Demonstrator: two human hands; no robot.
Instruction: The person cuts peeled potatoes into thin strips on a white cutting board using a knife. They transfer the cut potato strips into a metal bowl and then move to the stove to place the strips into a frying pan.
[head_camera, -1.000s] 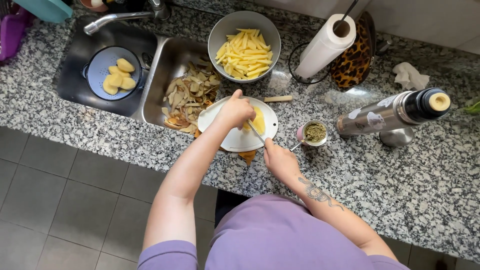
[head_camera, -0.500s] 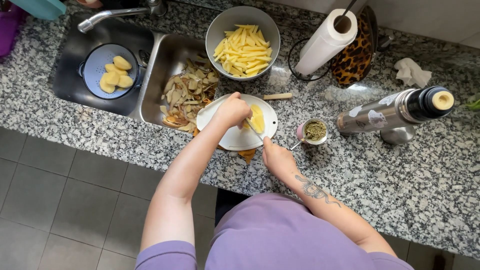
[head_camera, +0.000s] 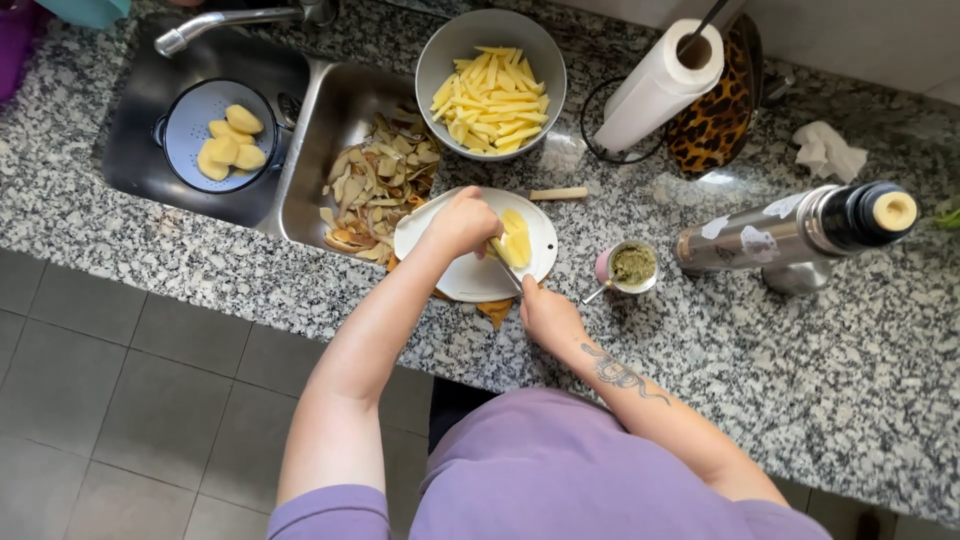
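On the granite counter (head_camera: 800, 380) the white plate (head_camera: 455, 280) sits beside the sink, as it did a moment earlier, so the cutting goes on in the same place. The left hand (head_camera: 462, 222) is closed on the peeled potato (head_camera: 516, 240) on the plate. The right hand (head_camera: 545, 312) has its fingers wrapped around a knife (head_camera: 505, 268), with the blade at the potato.

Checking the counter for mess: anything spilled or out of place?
A brownish potato peel lies on the speckled granite counter at the white plate's near edge, apart from the peel pile in the steel sink.
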